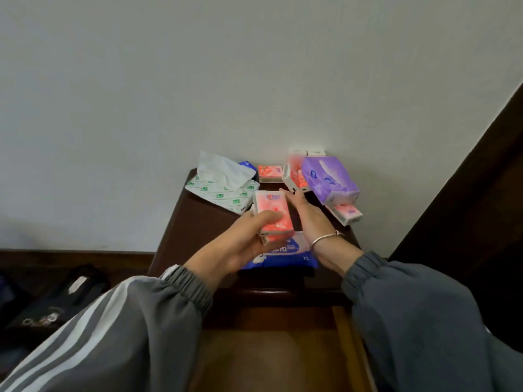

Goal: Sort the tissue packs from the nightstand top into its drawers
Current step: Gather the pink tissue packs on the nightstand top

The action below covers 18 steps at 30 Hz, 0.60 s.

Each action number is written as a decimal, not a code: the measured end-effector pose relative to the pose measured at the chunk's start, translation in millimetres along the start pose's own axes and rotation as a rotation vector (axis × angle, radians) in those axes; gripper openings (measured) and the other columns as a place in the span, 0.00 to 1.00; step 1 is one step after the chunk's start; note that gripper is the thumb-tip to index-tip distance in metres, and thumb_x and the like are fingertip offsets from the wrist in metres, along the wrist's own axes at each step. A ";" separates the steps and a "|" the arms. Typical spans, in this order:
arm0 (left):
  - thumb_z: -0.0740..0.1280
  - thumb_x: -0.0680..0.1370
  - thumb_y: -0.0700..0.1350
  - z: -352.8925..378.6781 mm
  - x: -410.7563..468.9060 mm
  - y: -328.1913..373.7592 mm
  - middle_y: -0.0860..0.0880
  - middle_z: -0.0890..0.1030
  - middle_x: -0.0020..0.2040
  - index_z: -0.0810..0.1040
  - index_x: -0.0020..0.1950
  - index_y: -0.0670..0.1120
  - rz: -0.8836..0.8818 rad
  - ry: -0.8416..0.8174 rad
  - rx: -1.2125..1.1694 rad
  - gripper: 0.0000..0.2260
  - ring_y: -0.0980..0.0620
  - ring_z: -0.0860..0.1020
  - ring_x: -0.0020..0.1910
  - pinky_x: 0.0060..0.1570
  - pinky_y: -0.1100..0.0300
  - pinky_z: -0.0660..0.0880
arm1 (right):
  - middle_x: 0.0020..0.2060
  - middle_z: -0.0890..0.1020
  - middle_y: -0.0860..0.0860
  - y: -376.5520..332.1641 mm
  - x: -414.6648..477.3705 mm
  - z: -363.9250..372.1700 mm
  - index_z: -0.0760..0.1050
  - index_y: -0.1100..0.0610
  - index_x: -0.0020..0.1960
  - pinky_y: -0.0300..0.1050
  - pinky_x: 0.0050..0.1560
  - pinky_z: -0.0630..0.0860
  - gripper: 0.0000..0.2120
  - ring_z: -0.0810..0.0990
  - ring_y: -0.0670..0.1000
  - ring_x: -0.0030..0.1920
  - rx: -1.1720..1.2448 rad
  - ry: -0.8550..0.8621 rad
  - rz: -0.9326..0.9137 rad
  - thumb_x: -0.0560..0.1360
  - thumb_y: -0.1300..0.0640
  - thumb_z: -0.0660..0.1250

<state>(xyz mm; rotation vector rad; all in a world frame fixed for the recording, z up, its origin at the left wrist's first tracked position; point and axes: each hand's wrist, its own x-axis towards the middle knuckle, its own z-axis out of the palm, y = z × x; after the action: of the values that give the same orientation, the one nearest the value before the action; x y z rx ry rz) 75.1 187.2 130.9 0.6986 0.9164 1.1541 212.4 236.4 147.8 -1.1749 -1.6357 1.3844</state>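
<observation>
Standing open nearest the camera, the nightstand's drawer [271, 352] shows a bare wooden bottom between two grey sleeves [127, 321], the left one white-striped. Beyond the drawer front, a blue wet-wipe pack [285, 254] lies flat at the near edge of the dark nightstand top [192, 222].

Just above that pack, the left hand [243, 244] grips a pink pocket tissue pack [273, 206]. Its thumb is curled over the top face and its fingers are underneath. A white end of what looks like a second pack shows below the first.

The right hand [307, 219], a silver bangle [325, 240] on its wrist, lies alongside the right edge of the held pack. Its fingers are stretched nearly straight, tips at the pack's far corner, closed round nothing that shows; the thumb is hidden.

Farther back on the left sits a white soft tissue pack with green print [226, 195], a tissue [220, 171] standing up out of it. In the middle lies another small pink pack [270, 173].

On the right, a purple tissue pack [328, 179] rests tilted, one pink-and-white pack [345, 213] poking out from under it and another [294, 178] leaning against its left side. More packs [307, 152] stand against the white wall [198, 80].

On the floor to the left is a dark bag with metal rings [42, 318].
</observation>
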 end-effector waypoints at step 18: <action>0.65 0.78 0.39 -121.6 4.6 -7.6 0.44 0.80 0.60 0.70 0.65 0.46 0.322 0.332 -0.166 0.16 0.47 0.81 0.57 0.55 0.51 0.79 | 0.64 0.71 0.58 15.3 214.5 39.1 0.62 0.55 0.67 0.56 0.66 0.67 0.24 0.68 0.62 0.66 -1.426 -0.011 -0.111 0.73 0.54 0.64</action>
<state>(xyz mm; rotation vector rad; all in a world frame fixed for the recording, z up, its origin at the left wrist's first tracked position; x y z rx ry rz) -28.2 190.3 66.1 0.5384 0.9919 1.6486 103.1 422.7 114.0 -1.6792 -2.6851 -0.0769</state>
